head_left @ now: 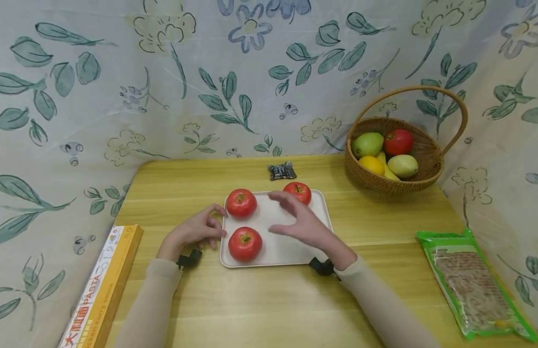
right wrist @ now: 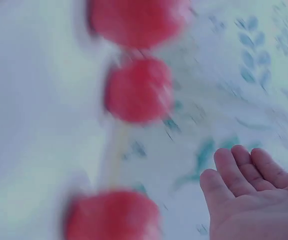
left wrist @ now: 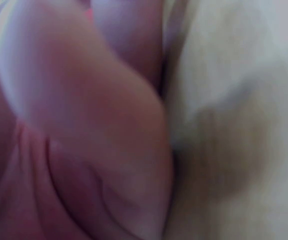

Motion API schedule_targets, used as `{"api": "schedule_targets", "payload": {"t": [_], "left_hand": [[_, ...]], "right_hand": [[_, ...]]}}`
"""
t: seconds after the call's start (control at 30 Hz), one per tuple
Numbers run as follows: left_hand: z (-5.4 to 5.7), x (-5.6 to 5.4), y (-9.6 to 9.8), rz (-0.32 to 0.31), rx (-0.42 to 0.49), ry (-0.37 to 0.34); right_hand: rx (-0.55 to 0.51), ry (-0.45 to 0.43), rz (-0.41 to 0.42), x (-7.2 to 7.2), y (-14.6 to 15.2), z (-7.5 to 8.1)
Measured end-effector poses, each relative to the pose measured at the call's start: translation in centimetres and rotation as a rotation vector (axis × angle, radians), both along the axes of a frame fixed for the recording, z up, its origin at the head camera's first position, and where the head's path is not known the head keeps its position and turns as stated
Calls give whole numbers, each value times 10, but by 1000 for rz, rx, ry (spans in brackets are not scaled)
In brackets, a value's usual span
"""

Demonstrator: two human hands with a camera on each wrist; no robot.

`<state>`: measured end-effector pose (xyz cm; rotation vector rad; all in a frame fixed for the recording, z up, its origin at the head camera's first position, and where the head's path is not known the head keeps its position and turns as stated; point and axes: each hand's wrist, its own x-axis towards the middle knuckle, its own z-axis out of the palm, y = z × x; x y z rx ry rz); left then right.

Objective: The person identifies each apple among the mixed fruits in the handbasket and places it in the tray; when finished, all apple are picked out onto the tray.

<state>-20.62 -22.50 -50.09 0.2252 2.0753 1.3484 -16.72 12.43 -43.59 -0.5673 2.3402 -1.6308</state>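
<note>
Head view has the tray [head_left: 286,249] on the desk [head_left: 251,304]. On it: far-left apple [head_left: 241,204] and near-left apple [head_left: 245,245] at the two left corners, far-right apple [head_left: 301,191] at the far edge, short of the far right corner, partly behind the right hand [head_left: 303,225]. Right hand holds nothing, thumb and fingers spread over the tray; right wrist view agrees, fingers straight. Contact with far-right apple: can't tell. Left hand [head_left: 198,230] is at the tray's left edge, fingers loosely bent, no grip seen; touching the rim or just beside it, can't tell, left wrist view too blurred. Fruit basket [head_left: 360,176] stands at the desk's far right corner. Judgement: step looks like setting apples out on the tray, right hand unloaded. Next move calls for closing round far-right apple or lifting off without bumping it, left hand steadying the rim.
</note>
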Motion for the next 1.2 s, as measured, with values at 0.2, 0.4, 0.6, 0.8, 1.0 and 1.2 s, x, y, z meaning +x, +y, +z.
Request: {"api": "schedule_targets", "payload": {"t": [0.2, 0.4, 0.6, 0.8, 1.0, 1.2], "left_hand": [[0, 1, 1, 4, 3, -3], [0, 0, 0, 9, 19, -13], [1, 0, 0, 2, 12, -1], [1, -1, 1, 2, 17, -6], [1, -2, 0, -5, 21, 11], [0, -2, 0, -1, 19, -2]], "right_hand": [[-130, 150, -239, -18, 70, 51], [-110, 237, -526, -53, 143, 89], [-190, 166, -716, -98, 203, 104], [-241, 96, -828, -135, 239, 111], [-46, 16, -853, -166, 263, 103], [82, -99, -835, -183, 282, 85]]}}
